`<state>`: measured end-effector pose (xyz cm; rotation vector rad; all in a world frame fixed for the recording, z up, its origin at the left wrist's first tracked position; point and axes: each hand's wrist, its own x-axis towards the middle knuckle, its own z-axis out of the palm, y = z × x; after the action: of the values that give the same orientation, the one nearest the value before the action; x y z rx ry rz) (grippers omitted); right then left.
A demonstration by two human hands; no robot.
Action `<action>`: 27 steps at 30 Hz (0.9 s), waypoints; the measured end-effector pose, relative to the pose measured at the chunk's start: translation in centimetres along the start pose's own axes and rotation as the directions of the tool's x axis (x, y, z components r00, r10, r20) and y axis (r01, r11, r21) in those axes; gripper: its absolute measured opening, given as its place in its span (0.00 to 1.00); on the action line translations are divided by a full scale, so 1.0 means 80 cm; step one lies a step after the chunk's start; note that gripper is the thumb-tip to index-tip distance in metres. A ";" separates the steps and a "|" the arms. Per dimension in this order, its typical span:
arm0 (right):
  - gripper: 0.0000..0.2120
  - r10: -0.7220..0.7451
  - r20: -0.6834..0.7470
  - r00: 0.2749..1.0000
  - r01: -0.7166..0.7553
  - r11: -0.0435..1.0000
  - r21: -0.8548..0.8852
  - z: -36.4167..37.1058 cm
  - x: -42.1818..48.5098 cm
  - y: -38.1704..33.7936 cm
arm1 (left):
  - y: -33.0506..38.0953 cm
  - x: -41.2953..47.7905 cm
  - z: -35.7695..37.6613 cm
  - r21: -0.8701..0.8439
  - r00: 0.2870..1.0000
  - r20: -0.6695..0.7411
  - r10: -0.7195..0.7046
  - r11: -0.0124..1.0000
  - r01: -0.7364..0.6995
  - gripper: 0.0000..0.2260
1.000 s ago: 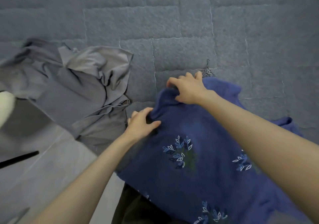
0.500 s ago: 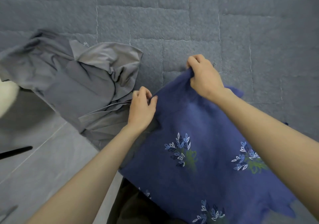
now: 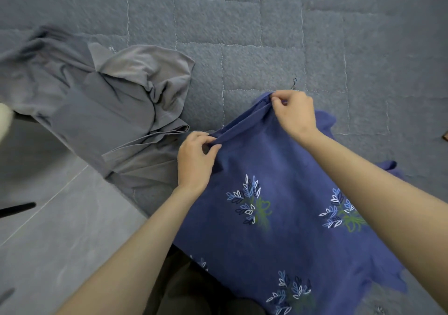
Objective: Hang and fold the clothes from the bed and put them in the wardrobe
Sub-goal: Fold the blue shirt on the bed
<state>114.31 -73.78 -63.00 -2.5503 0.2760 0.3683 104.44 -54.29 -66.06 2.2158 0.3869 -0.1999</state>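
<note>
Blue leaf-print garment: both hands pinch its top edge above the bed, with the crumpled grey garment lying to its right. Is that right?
No. The head view shows the crumpled grey garment lying to the left of the blue leaf-print garment, not the right. The left hand and right hand do pinch its top edge above the quilted grey bed.

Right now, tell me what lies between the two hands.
Head view: the blue leaf-print garment, its edge pinched by left hand and right hand, spans between them.
</note>
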 end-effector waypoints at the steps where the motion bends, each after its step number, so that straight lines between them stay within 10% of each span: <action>1: 0.12 0.029 -0.011 1.000 -0.028 0.998 0.057 -0.001 0.002 -0.005 | 0.002 0.001 -0.004 -0.015 1.000 -0.018 0.011 1.000 -0.011 0.05; 6: 0.07 0.203 -0.034 0.979 -0.168 0.886 0.433 -0.002 0.017 -0.031 | 0.012 0.010 -0.015 -0.040 0.999 -0.032 0.004 0.999 -0.005 0.05; 12: 0.11 0.113 -0.037 0.993 -0.082 0.871 0.484 -0.012 0.010 -0.033 | 0.028 0.000 -0.025 -0.133 0.999 -0.050 0.011 0.991 -0.017 0.10; 20: 0.18 0.349 -0.233 0.908 -0.194 0.841 0.505 -0.041 -0.064 0.036 | 0.056 -0.071 0.003 0.049 0.896 0.360 0.260 0.954 -0.296 0.18; 27: 0.12 0.542 -0.093 0.835 -0.472 0.793 0.385 -0.030 -0.145 0.144 | 0.061 -0.125 0.056 0.356 0.662 0.719 0.211 0.706 -0.612 0.18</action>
<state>100.77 -83.28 -62.96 -2.1243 1.0300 0.2289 96.71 -62.73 -62.51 2.5589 -0.6973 -0.8786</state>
